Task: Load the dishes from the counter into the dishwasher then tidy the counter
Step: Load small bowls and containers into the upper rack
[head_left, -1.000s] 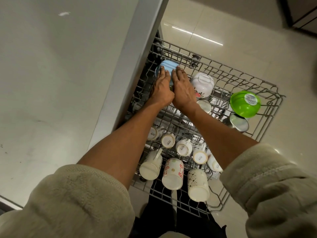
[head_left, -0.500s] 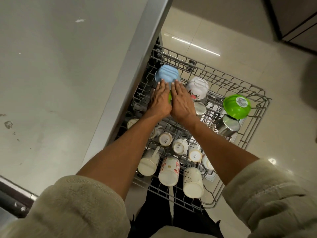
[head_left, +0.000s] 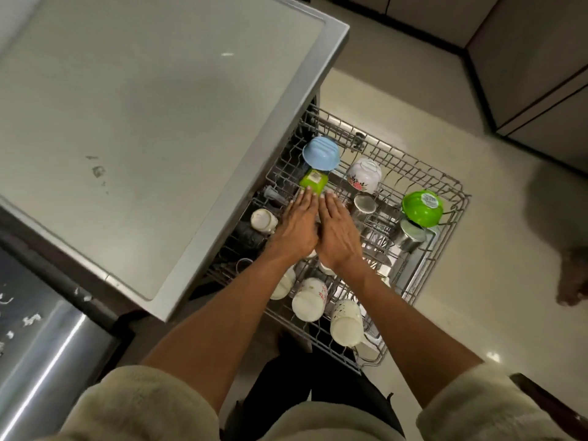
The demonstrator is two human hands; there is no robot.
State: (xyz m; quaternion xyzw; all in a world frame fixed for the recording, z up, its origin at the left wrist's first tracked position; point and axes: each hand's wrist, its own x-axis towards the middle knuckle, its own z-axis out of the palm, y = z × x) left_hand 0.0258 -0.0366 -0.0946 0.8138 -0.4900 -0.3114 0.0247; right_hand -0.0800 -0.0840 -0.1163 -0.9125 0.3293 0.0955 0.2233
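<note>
While both arms reach forward and down from pale fleece sleeves (head_left: pixel 133 405), the left hand (head_left: pixel 296 227) and right hand (head_left: pixel 339 233) lie side by side, palms down, fingers straight and released, over the middle of the pulled-out dishwasher rack (head_left: pixel 445 246).

Left hand: fingertips touch the near edge of a small lime-green square container (head_left: pixel 313 180) standing inverted in the rack; nothing is grasped.
Right hand: fingertips end just beside the same container; whether they touch it cannot be told from this angle.

Rack contents, far to near:
- blue bowl (head_left: pixel 321 153), tilted on edge, just behind and touching the green container, at the far left corner.
- white floral bowl (head_left: pixel 364 175), inverted, to the right of the blue bowl.
- steel cup (head_left: pixel 364 203), just right of the right hand.
- green bowl (head_left: pixel 422 207), inverted, against the right rim, with a second steel cup (head_left: pixel 412 235) below it.
- white mugs (head_left: pixel 310 299), on their sides along the near row, partly under the wrists.
- small white jar (head_left: pixel 263 220), near the left edge under the counter lip.

Edges and room: grey counter (head_left: pixel 143 128) overhangs the rack's left side; bare wire tines lie between the right hand and the green bowl. Pale floor (head_left: pixel 477 297) borders the rack's right and far rims.
</note>
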